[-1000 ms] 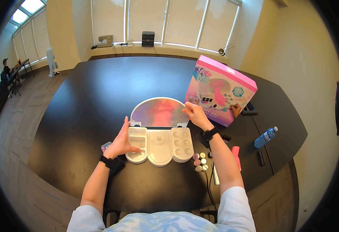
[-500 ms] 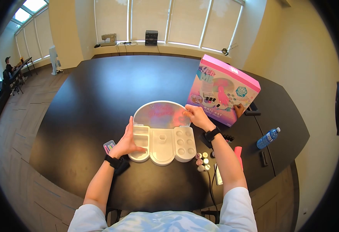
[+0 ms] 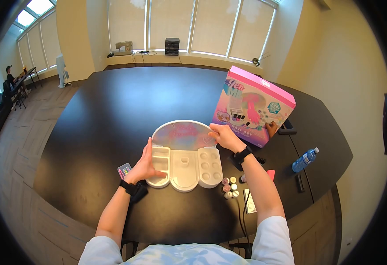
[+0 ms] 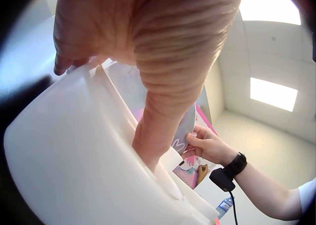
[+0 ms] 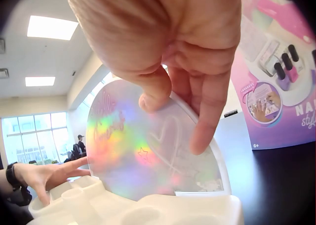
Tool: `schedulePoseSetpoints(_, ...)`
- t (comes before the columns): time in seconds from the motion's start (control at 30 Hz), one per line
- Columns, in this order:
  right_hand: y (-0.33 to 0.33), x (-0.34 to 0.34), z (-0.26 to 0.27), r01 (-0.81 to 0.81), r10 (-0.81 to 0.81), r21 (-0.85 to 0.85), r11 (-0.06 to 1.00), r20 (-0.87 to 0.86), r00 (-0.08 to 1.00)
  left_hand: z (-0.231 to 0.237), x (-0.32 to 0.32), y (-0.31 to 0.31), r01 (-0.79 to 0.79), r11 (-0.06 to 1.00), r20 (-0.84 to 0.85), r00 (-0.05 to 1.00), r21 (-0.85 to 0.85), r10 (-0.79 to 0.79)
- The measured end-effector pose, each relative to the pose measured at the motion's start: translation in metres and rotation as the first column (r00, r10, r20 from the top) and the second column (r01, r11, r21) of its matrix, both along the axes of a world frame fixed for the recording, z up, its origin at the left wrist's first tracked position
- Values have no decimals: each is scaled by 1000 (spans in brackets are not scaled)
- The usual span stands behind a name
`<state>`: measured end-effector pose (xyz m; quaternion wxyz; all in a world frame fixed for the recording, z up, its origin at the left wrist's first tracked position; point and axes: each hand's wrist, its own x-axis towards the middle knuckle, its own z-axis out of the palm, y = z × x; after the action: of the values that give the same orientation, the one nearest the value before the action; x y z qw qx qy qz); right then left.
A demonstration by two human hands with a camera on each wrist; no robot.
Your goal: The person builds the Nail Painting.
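Note:
A white tray (image 3: 184,176) with compartments and round wells stands on the dark table. At its back rises a half-round iridescent panel (image 3: 182,134) with a white rim, a heart drawn on it. The right hand (image 3: 227,138) pinches the panel's right edge, thumb on the front face and fingers behind, as the right wrist view shows of the panel (image 5: 148,141). On the tray's left section lies the left hand (image 3: 143,168), its thumb inside a front compartment and its other fingers along the outer left side.
A pink box (image 3: 253,106) stands behind the right hand. Small round pots (image 3: 227,188), a white card (image 3: 249,201) and a cable are at the right front; a water bottle (image 3: 305,160) stands farther right. A small case (image 3: 124,170) lies beside the left wrist.
The panel leaned back from its more upright position of a second ago, the right hand moving with it. The left hand has kept its place on the tray.

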<state>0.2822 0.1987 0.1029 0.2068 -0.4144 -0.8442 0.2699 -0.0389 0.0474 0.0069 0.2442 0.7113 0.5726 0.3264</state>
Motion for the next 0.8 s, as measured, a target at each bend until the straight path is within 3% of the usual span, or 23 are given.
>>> schedulePoseSetpoints(0.1, -1, 2, -6, -31, 33, 121, 992, -13, 999, -1, -1, -2, -3, 1000, 1, 1000, 3, 3)
schedulePoseSetpoints(0.2, 1, 4, -8, -50, 45, 134, 990, 40, 998, 2, 1, -3, -14, 1000, -3, 1000, 5, 14)
schedulePoseSetpoints(0.33, -4, 1, 6, -21, 20, 20, 1000, 40, 999, 6, 2, -4, -28, 999, 1, 1000, -30, 28)
schedulePoseSetpoints(0.4, -5, 1, 11, -49, 28, 96, 994, 213, 977, 9, 3, -5, -30, 999, 8, 1000, -35, 30)
schedulePoseSetpoints(0.53, 1, -5, 14, -190, 158, 94, 977, 277, 948, 7, 2, -4, -38, 999, 13, 999, -32, 38)
schedulePoseSetpoints(0.6, -10, -24, 22, -203, 219, 160, 966, -90, 972, 3, 0, -2, -38, 999, -7, 999, -18, 38)
schedulePoseSetpoints(0.8, -17, -55, 10, -222, 239, 140, 965, -113, 965, 0, -1, -1, -47, 998, -32, 998, -32, 46)
